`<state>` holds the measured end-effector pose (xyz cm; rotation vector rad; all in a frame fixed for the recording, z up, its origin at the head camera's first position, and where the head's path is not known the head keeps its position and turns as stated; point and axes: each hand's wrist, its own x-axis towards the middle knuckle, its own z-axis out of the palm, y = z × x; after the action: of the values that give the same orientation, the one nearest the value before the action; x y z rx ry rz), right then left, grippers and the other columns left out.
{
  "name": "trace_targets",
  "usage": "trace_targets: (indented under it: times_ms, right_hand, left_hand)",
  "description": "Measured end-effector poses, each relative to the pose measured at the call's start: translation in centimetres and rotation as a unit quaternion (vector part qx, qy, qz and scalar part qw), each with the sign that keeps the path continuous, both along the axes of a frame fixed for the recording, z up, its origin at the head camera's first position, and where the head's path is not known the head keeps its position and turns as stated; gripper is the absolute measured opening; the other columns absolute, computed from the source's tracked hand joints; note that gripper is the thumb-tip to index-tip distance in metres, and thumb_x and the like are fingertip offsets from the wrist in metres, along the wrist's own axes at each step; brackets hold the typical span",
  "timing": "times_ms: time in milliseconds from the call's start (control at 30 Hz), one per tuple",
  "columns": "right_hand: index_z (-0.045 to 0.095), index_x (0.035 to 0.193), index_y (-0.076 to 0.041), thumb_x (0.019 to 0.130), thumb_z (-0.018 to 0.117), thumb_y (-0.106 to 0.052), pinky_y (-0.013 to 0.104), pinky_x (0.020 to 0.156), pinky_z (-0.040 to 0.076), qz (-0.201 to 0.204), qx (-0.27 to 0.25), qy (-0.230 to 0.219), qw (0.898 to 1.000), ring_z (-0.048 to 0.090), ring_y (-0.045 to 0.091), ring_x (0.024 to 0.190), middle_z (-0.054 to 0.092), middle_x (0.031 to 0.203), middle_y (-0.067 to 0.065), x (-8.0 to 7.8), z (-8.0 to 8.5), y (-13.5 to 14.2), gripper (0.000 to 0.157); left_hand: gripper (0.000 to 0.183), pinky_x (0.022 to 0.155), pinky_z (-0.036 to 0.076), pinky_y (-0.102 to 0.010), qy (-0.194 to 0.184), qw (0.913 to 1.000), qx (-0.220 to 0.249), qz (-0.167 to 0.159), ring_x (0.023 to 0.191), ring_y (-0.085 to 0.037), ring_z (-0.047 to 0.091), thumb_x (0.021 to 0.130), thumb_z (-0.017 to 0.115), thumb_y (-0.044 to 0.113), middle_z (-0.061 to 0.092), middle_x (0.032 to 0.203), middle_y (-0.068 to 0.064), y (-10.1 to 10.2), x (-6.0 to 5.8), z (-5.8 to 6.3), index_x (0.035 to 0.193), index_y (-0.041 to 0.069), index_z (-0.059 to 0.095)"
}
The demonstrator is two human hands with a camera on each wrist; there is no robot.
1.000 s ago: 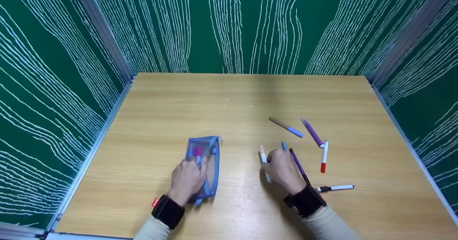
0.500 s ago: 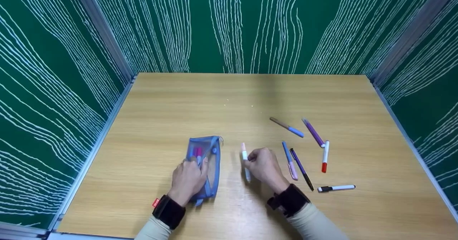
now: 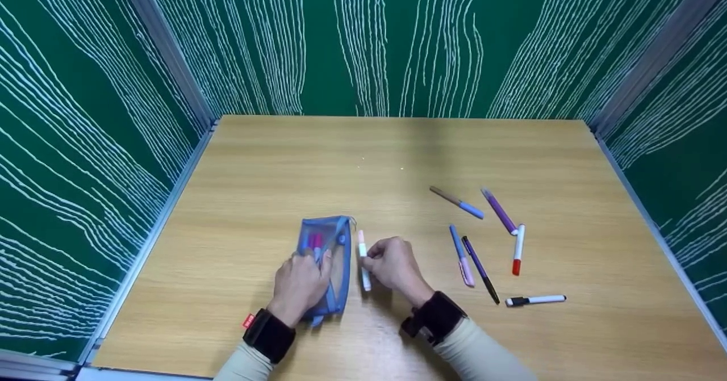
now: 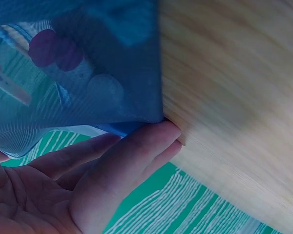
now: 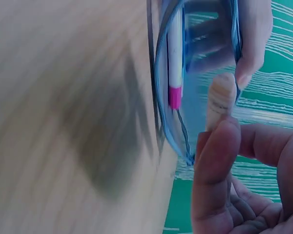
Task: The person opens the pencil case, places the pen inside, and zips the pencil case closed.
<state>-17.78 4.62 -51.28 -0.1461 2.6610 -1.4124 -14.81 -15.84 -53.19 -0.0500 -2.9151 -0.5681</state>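
A blue mesh pencil case (image 3: pixel 325 225) lies on the table with its zip side open towards the right. My left hand (image 3: pixel 300 287) grips its left side, thumb at the edge of the opening and fingers against the mesh (image 4: pixel 132 63). Inside are a few markers, magenta ends (image 3: pixel 314 240) showing through; one white marker with a pink end (image 5: pixel 175 58) is seen through the opening. My right hand (image 3: pixel 396 264) pinches a white marker with a pale pink cap (image 3: pixel 362 243) between thumb and fingers, just right of the case. In the right wrist view its end (image 5: pixel 220 100) points at the opening.
To the right lie a brown-and-blue pen (image 3: pixel 456 202), a purple marker (image 3: pixel 499 210), a red-capped white marker (image 3: pixel 518 250), a blue-and-lilac pen (image 3: pixel 462 255), a dark purple pen (image 3: pixel 481 270) and a black-capped marker (image 3: pixel 535 300). Green walls with white lines (image 3: pixel 358 46) enclose the table.
My right hand has carried the pale pink-capped marker leftwards from beside the loose pens to right beside the pencil case. My left hand keeps its grip on the case in place.
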Motion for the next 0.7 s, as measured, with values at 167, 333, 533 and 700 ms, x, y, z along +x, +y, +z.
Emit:
trace_targets:
  times_ms: [167,333,533,700]
  right_hand:
    - [0.077,0.075,-0.009,0.083,0.083,-0.015,0.026,0.052,0.053,0.011,-0.006,0.013,1.0,0.062,0.007,0.051,0.07,0.064,-0.003,0.0,-0.5,-1.2,0.012]
    - [0.076,0.076,-0.006,0.085,0.082,-0.011,0.029,0.046,0.054,0.01,-0.039,-0.031,0.999,0.066,0.015,0.047,0.069,0.062,0.001,-0.1,-1.2,-2.7,0.013]
    - [0.074,0.077,-0.005,0.087,0.081,-0.009,0.032,0.045,0.055,-0.002,-0.066,-0.073,0.995,0.065,0.015,0.045,0.069,0.062,0.004,-0.3,-1.5,-4.3,0.013]
    - [0.073,0.077,-0.006,0.087,0.081,-0.01,0.032,0.047,0.056,-0.001,-0.067,-0.089,0.994,0.066,0.016,0.046,0.069,0.062,0.005,-0.5,-1.8,-5.2,0.014]
  left_hand:
    - [0.052,0.06,0.055,-0.049,0.021,0.9997,-0.008,-0.001,0.069,-0.034,0.067,0.106,0.044,0.044,0.064,0.074,-0.019,0.1,0.0,-0.3,0.08,0.003,0.061]
    - [0.052,0.06,0.054,-0.048,0.01,0.9999,-0.007,0.0,0.069,-0.034,0.066,0.107,0.043,0.044,0.064,0.076,-0.019,0.1,0.0,-0.3,0.081,0.003,0.061]
    - [0.053,0.059,0.054,-0.047,-0.003,1.0,-0.006,-0.002,0.069,-0.033,0.065,0.107,0.041,0.043,0.063,0.077,-0.018,0.0,0.0,-0.2,0.076,0.005,0.06]
    - [0.054,0.059,0.054,-0.047,-0.004,1.0,-0.008,0.0,0.068,-0.033,0.065,0.107,0.041,0.043,0.063,0.077,-0.018,0.0,0.0,-0.2,0.078,0.002,0.062]
